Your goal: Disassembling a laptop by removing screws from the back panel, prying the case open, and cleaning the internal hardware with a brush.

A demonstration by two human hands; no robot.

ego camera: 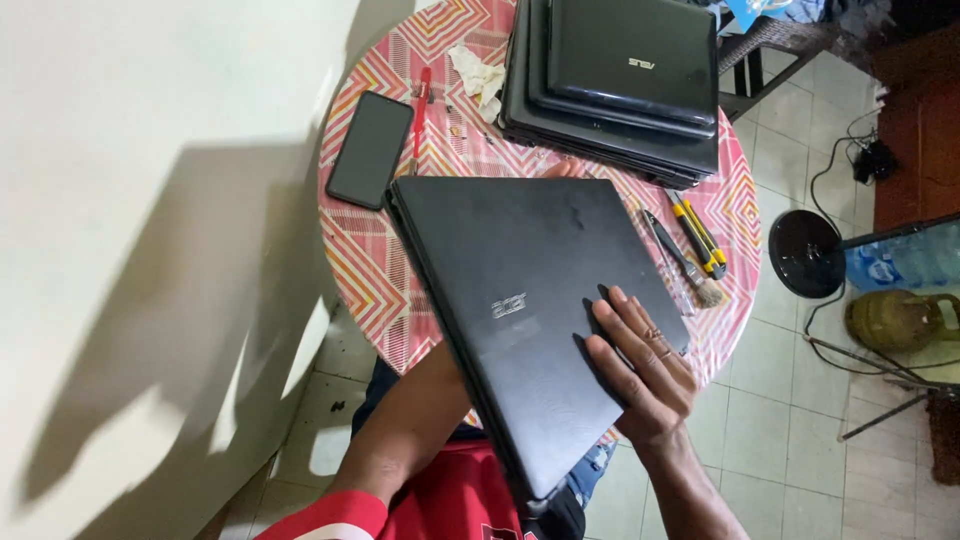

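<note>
Round patterned surface (370, 270); closed black laptop (520, 300) tilted above it, right hand (640, 365) flat on lid, left hand (565, 170) gripping the far edge from beneath

A pale wall (150, 250) is catching broad shadows left of the hands. A round table (375, 265) with a pink zigzag cloth is sitting beneath them, and white floor tiles (770, 380) are spreading to their right.
</note>
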